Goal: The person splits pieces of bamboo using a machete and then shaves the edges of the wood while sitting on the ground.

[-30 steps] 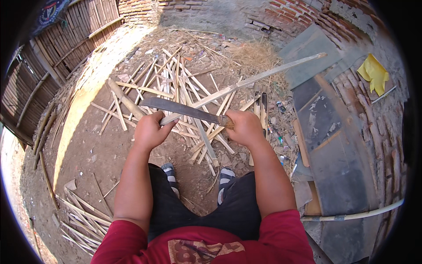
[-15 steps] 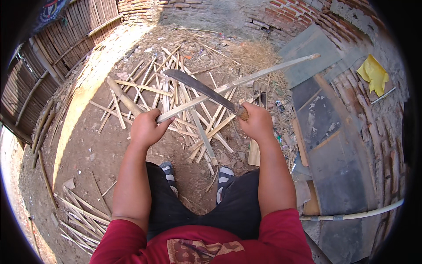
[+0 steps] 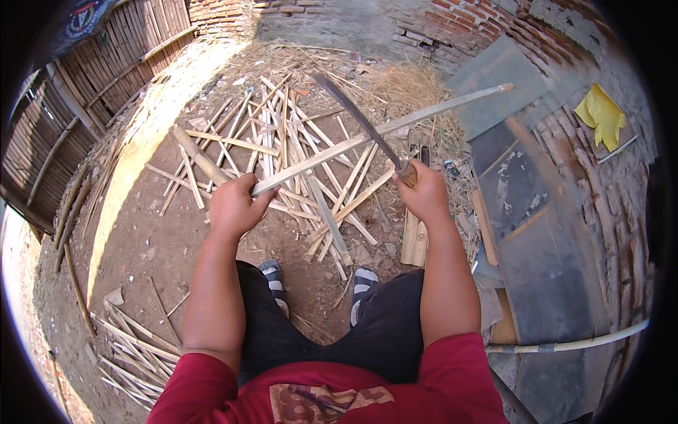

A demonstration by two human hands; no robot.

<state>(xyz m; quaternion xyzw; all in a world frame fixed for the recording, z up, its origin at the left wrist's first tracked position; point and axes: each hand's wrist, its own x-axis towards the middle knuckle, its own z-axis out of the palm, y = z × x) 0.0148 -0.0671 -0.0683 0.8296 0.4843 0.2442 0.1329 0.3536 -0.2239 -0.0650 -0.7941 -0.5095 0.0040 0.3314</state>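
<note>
My left hand [image 3: 236, 206] is closed round the near end of a long pale bamboo strip [image 3: 445, 110], which slants up to the far right. In my right hand [image 3: 426, 191] is the wooden handle of a machete [image 3: 347, 104]. Its dark blade points away and to the left, crossing the strip near mid-length; whether the two touch I cannot tell. A thick round pole [image 3: 198, 154] lies just beyond my left hand. Under the strip, a loose heap of split bamboo strips [image 3: 240, 144] covers the dirt.
More strips [image 3: 138, 339] lie at the lower left. Dark flat panels [image 3: 544, 261] and a yellow sheet [image 3: 600, 116] lie along the right side, by the brick wall [image 3: 466, 25]. A slatted bamboo wall [image 3: 134, 39] stands at the far left.
My right hand has shifted slightly right, and the machete blade has swung to the right to point more steeply away. My left hand and its strip have hardly moved.
</note>
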